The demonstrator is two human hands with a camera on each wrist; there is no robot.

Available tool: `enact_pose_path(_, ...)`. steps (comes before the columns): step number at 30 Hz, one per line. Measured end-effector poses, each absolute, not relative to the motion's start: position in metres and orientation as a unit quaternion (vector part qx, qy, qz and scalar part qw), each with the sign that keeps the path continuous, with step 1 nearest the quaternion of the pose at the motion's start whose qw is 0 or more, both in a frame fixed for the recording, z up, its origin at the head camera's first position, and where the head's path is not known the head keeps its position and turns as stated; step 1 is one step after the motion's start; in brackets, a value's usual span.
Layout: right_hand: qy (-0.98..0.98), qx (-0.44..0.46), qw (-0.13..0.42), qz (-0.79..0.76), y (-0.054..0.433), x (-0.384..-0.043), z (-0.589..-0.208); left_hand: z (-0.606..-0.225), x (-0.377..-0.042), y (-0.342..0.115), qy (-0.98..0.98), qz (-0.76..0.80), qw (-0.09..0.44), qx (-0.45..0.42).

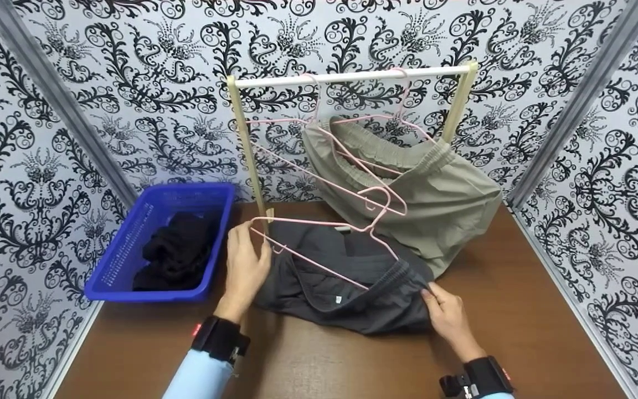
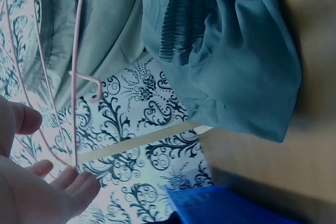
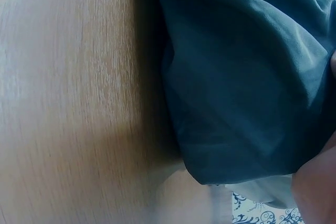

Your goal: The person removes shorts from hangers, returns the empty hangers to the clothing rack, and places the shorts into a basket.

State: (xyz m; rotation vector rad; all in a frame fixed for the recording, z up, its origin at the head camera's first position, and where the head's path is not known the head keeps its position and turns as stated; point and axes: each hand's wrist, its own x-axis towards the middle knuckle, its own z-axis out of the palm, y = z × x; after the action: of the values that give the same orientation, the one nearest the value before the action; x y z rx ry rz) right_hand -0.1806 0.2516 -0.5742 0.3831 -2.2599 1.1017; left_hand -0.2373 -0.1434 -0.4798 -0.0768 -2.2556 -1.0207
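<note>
Dark grey shorts [image 1: 346, 310] with an elastic waistband lie bunched on the brown table in the head view. A pink hanger [image 1: 310, 223] stands in the waist opening, its right end inside the waistband and its left end outside. My left hand [image 1: 246, 266] touches that left end with its fingertips; the left wrist view shows the thumb apart from the wire. At the right side of the shorts, my right hand [image 1: 449, 313] pinches the cloth between thumb and fingers. The right wrist view shows mostly the shorts [image 3: 247, 93], with only part of the hand.
Behind stands a rack with a white bar [image 1: 352, 76], holding two pink hangers. Olive shorts [image 1: 452, 194] hang from it, reaching down near the dark pair. At the left, a blue basket [image 1: 97, 291] contains black cloth [image 1: 178, 252]. Patterned walls enclose the table.
</note>
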Motion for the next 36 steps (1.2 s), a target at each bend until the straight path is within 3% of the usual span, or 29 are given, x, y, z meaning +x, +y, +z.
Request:
enact_pose_path(9,-0.846,0.15,0.309,0.407,0.25,-0.181,-0.572,-0.476,-0.237,-0.133,-0.858,-0.315,0.383,-0.133)
enact_pose_path(18,-0.844,0.164,0.321,0.398,0.249,-0.181,-0.569,-0.475,-0.237,-0.126,-0.862,-0.272,0.381,-0.193)
enact_pose_path(30,-0.849,0.178,0.324,0.378,0.247,-0.181,-0.568,-0.475,-0.232,-0.119,-0.913,-0.202,0.287,-0.209)
enact_pose_path(36,-0.847,0.188,0.331,0.371,0.247,-0.181,-0.567,-0.474,-0.232,-0.116,-0.912,-0.199,0.285,-0.216)
